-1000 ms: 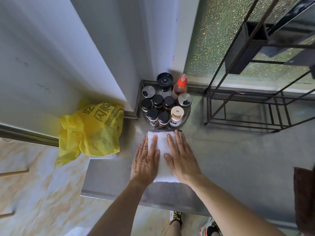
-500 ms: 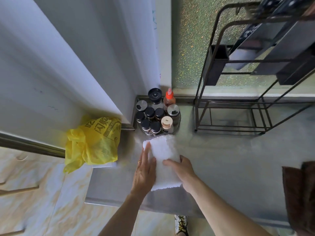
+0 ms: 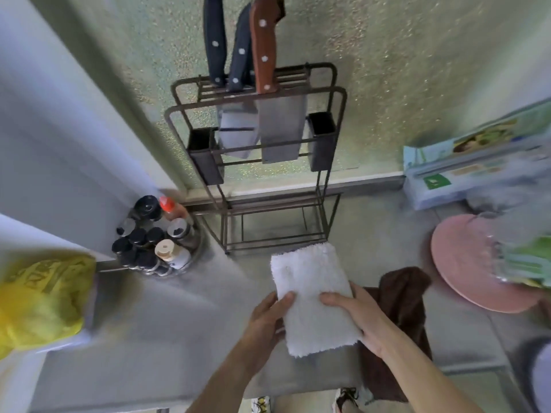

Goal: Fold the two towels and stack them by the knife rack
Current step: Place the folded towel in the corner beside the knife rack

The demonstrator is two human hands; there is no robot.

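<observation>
Here, two hands grip one white towel (image 3: 313,296) beside one brown towel (image 3: 399,296).

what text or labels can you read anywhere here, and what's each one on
None can be read for sure.
Yellow bag: dark printed characters, too blurred.
Box at right: green label and printed pictures, text too small and blurred.
Spice jars: labels not legible.
Green packet on the pink plate: blurred.

The brown towel (image 3: 401,296) lies mostly hidden behind the white towel (image 3: 313,296) and the right hand (image 3: 362,318). The yellow bag (image 3: 38,302) is cut off at the left edge — the pink plate (image 3: 465,263) is blurred.
</observation>
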